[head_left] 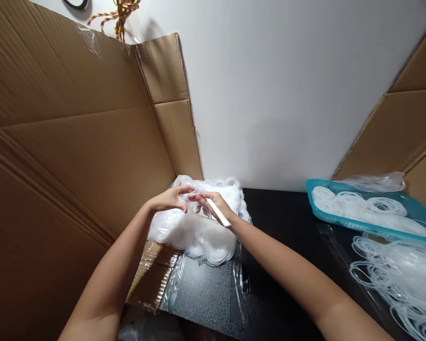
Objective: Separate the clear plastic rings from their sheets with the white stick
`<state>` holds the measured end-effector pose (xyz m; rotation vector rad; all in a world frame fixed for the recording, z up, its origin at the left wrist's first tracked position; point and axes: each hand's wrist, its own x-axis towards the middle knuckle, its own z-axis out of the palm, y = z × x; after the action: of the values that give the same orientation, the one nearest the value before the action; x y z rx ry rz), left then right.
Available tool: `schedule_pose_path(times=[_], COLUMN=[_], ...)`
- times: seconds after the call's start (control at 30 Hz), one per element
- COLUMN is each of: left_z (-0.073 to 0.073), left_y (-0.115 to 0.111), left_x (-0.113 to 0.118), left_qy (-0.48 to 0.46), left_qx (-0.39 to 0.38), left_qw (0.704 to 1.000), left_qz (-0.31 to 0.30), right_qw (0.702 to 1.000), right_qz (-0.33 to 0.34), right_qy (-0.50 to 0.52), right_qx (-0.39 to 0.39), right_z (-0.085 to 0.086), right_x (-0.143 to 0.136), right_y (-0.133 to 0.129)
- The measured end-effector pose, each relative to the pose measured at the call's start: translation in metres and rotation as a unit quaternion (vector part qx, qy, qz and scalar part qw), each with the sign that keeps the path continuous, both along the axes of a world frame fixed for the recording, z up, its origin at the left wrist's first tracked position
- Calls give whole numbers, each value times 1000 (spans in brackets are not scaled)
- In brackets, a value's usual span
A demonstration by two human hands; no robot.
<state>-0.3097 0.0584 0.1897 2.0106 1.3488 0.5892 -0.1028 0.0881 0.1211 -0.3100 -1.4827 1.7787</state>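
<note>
Clock positions are read from the white pile, with twelve at the wall (287, 94).

The white pile (206, 237) of thin coiled rings, partly glossy as if under clear film, sits at the dial's centre, against the foot of the wall. Both hands are over it. The left hand (170, 199) is on its nine o'clock side, thumb and fingers apart and curved toward the other hand. The right hand (218, 200) is on the three o'clock side, fingers closed on a white stick (218, 212), which slants back toward the wrist. Whether the left fingertips touch any rings cannot be made out at this angle.

At three o'clock, well apart, a teal basket (417, 206) holds further coils. Loose coils (408, 274) lie at four o'clock, just beside the basket, on the black tabletop (277, 213). A speckled grey panel (206, 289) lies at six o'clock. Upright cardboard (92, 132) stands from nine to eleven o'clock; twisted wires (120, 16) show beyond its top edge at eleven.
</note>
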Motion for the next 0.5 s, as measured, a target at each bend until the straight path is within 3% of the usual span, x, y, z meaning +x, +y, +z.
schedule_pose_path(times=[0.1, 0.27, 0.4, 0.5], left_z=[9, 16, 22, 29], left_y=[-13, -29, -41, -51], left_x=[-13, -36, -53, -59], left_qy=[141, 268, 184, 88], left_qx=[-20, 67, 52, 62], left_qw=[990, 958, 978, 987], left_qz=[14, 74, 83, 122], right_qw=[997, 975, 952, 941], right_qz=[-6, -37, -70, -83], right_qy=[43, 99, 128, 138], right_qx=[-68, -195, -271, -296], right_z=[6, -1, -10, -9], right_x=[22, 54, 69, 75], right_y=[-19, -33, -34, -37])
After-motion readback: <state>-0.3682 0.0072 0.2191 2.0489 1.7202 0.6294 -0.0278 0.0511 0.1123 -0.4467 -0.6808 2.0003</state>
